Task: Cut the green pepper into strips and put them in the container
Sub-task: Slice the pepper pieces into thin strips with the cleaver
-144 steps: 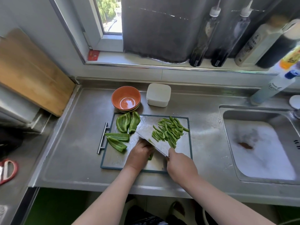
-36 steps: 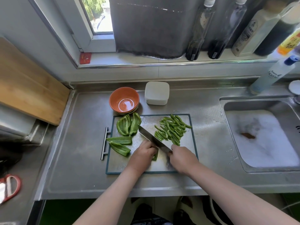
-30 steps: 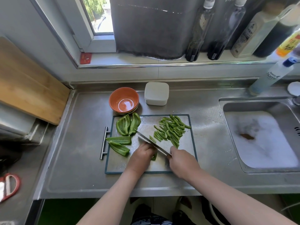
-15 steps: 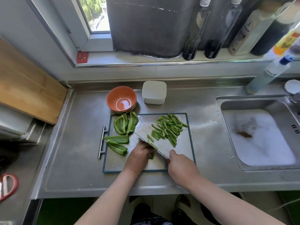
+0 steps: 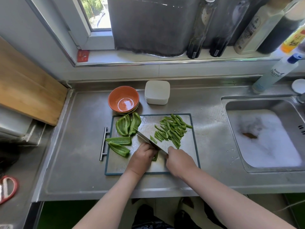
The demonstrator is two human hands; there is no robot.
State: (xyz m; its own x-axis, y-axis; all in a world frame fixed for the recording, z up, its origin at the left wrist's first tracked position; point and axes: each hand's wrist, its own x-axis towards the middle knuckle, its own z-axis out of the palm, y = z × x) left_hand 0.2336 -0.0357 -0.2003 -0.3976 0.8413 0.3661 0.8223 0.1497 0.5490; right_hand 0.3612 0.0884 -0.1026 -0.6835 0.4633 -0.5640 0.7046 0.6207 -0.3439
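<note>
On the steel cutting board [image 5: 189, 156], my left hand [image 5: 142, 158] holds down a green pepper piece [image 5: 155, 157], mostly hidden under its curled fingers. My right hand [image 5: 179, 161] grips the handle of a cleaver [image 5: 149, 142] whose blade stands right beside the left fingers. A cut strip [image 5: 153, 139] lies against the blade. A pile of pepper strips [image 5: 172, 129] sits at the board's far right. Several uncut pepper pieces [image 5: 127, 125] lie on the left half of the board. A white lidded container [image 5: 157, 92] stands behind the board.
An orange bowl [image 5: 123, 100] stands just beyond the board's far left corner. To the right is a sink [image 5: 264, 138] full of foamy water. Bottles [image 5: 198, 30] line the window sill. A wooden board [image 5: 24, 85] leans at the left wall.
The cleaver keeps chopping, its blade rising and coming down beside my left fingers. My left hand stays on the pepper piece. The strip pile has barely changed.
</note>
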